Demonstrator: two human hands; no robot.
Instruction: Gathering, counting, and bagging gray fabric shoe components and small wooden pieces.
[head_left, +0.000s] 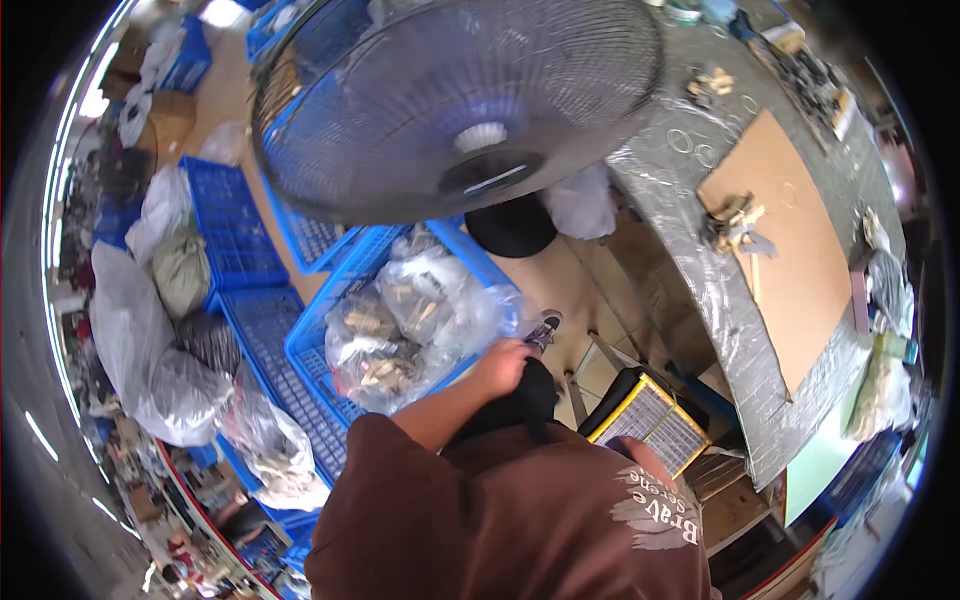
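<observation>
My left hand (500, 368) is over my left thigh, beside the near right corner of a blue plastic crate (318, 335). Its fingers look curled, and whatever they may hold is hidden. Clear plastic bags (440, 300) fill this crate, with small pale pieces inside; a loose bag edge reaches close to the hand. My right hand (648, 458) is low at my front, partly behind my brown shirt, next to a yellow-framed grid panel (660, 420). Its fingers are mostly hidden, so its grip does not show.
A large dark fan (460, 110) stands ahead. On the right, a table covered in silvery sheeting (690, 230) bears a cardboard sheet (800, 250) with a small pile of pieces (735, 225). More blue crates (235, 230) and filled bags (150, 340) stand on the left.
</observation>
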